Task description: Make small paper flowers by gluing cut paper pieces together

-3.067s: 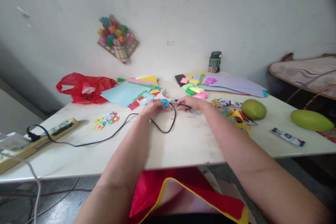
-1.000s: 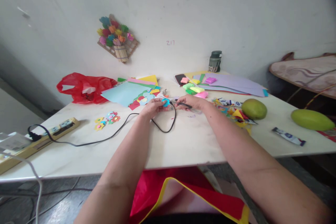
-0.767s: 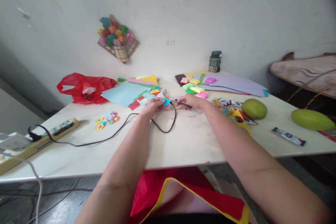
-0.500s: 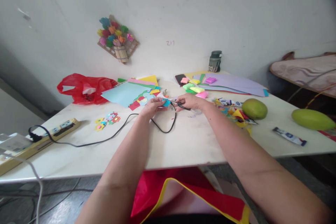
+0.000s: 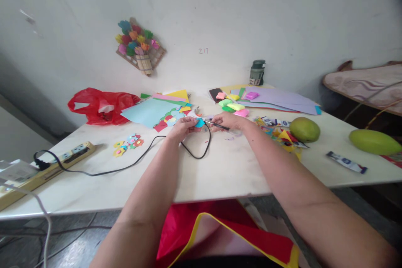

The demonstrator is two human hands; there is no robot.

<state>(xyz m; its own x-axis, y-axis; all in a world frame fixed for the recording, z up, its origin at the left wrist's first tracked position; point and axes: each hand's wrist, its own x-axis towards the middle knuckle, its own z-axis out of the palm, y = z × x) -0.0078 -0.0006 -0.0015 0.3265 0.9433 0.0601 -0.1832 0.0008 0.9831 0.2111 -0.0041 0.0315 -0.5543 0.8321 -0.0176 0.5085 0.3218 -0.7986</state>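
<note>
Near the middle of the white table, my left hand (image 5: 185, 127) pinches a small piece of blue paper (image 5: 199, 123). My right hand (image 5: 228, 121) is closed on a pair of scissors (image 5: 220, 125) with dark handles. The blades point left, toward the edge of the blue paper; whether they touch it I cannot tell. Beneath my hands a black cord (image 5: 201, 158) loops over the table. Left of my left hand lie small colourful paper flowers (image 5: 128, 144). Behind it are cut colourful paper shapes (image 5: 168, 119) on a light blue sheet (image 5: 144, 112).
A power strip (image 5: 69, 155) and a red plastic bag (image 5: 102, 106) are on the left. Toward the right sit paper scraps (image 5: 284, 137), two green fruits, one a mango (image 5: 304, 130), and a glue tube (image 5: 346, 162). Clay packets (image 5: 234, 106), purple sheets (image 5: 282, 99) and a bottle (image 5: 257, 73) stand behind.
The blue paper has turned slightly in my left hand and shows a rounder edge. The scissors in my right hand have shifted a little, their handles tilting flatter.
</note>
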